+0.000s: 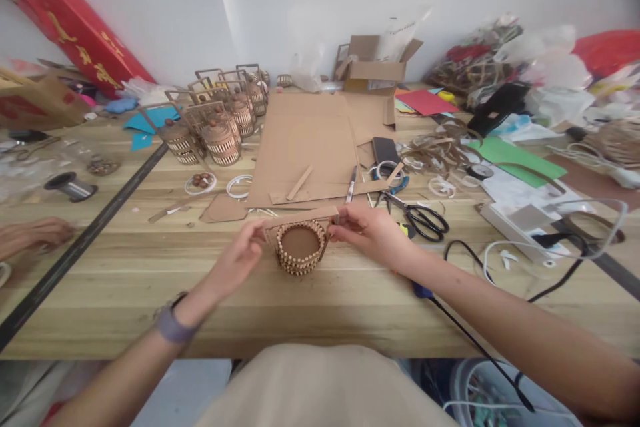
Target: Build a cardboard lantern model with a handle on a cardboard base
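Round basket (301,263), pale stick ends studding wall, flat brown inside

The left fingers (255,233) and right fingers (346,216) hold a brown strip (303,217) at a round basket (300,263).

Craft workshop: scissors (411,211), cardboard (305,140)

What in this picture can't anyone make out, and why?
All in the head view:
Basket: underside, hidden by its own wall.
Left hand: whether it pinches the strip, too blurred.
Carton: floor, hidden behind its front wall.
Bag: lettering, too small and blurred.
Co-worker's hand: rest of the arm, cut off by the left edge.
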`<state>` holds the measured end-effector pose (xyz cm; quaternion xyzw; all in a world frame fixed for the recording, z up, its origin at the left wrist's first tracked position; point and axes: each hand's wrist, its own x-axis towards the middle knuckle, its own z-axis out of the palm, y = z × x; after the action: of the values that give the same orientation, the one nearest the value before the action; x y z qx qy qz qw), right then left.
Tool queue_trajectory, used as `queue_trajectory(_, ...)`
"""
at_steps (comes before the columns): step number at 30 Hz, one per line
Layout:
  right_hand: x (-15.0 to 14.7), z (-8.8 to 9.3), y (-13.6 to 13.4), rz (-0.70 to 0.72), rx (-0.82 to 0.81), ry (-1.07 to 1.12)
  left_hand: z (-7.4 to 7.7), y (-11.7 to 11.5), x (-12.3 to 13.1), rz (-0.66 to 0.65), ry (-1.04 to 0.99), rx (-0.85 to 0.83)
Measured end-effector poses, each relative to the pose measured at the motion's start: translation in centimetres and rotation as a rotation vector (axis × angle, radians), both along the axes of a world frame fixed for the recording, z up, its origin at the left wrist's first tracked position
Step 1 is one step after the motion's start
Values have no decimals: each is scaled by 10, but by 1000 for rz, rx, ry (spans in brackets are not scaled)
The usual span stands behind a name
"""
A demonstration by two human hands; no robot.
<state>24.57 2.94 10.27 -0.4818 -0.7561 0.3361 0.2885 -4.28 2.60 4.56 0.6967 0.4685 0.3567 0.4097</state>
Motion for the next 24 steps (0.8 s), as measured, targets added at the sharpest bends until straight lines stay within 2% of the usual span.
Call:
queue_trajectory(2,-1,-1,0,6,5,15,-10,-8,6,-75,113,52)
queue_trajectory(5,-3,-4,-3,2,14,62,-11,-11,20,-139,129,103)
queue_trajectory(12,-5,-11,-7,-55,49,94,-2,-8,29,-146,120,186)
queue_trajectory(18,-4,-14,-7,-32,29,127,13,-14,30,-139,242,207)
queue_trajectory(24,-5,-18,-8,-41,-2,188,20,-13,30,-178,303,234)
